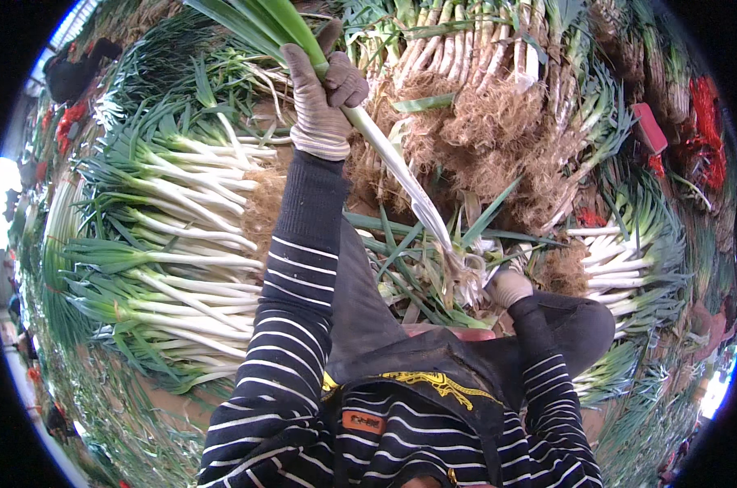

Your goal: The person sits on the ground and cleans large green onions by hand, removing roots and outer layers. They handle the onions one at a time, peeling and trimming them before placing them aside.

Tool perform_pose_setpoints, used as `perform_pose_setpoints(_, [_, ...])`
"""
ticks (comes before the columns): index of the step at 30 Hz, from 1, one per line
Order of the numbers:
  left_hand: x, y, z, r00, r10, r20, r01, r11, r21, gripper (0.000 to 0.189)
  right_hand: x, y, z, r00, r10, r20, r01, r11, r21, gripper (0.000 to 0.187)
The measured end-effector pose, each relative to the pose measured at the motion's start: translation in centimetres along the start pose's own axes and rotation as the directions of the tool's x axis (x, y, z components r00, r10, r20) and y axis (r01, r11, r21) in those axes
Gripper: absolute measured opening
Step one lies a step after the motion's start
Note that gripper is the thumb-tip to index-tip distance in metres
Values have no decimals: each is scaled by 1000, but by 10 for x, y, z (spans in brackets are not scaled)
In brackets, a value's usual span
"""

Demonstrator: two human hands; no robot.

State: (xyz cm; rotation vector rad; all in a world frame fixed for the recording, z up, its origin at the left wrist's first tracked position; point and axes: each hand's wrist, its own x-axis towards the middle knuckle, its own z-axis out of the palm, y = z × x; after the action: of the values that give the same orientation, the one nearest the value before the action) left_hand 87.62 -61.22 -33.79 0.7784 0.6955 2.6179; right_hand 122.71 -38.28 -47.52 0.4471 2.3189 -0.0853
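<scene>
My left hand (325,100), in a striped, soiled knit glove, is closed around the green upper stalk of a long green onion (389,158). Its white stem slants down to the right, and its root end lies over peeled outer leaves (417,287) between my legs. Beside that root end, my right hand (507,288) is gloved too and curled, its fingers partly hidden; whether it grips the loose skins there cannot be told. Clean white green onions (203,262) lie in a wide pile on the left, roots towards my leg.
Untrimmed green onions (466,55) with brown, soil-covered roots (490,122) are heaped ahead. A smaller pile of white-stemmed onions (615,268) lies beyond my right knee. A red block-like object (649,128) and red plastic ties (707,134) are at the far right. A dark-clothed person (72,76) is at upper left.
</scene>
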Motion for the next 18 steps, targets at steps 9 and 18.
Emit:
perform_pose_setpoints(9, [-10,-42,12,941,-72,329,179,934,-308,74,10,-150,-139,478,26,-878,783,440,440,38])
perform_pose_setpoints(18, [-2,-32,7,853,-46,520,327,824,-463,67,9,-144,-145,488,-46,-872,842,288,456,36])
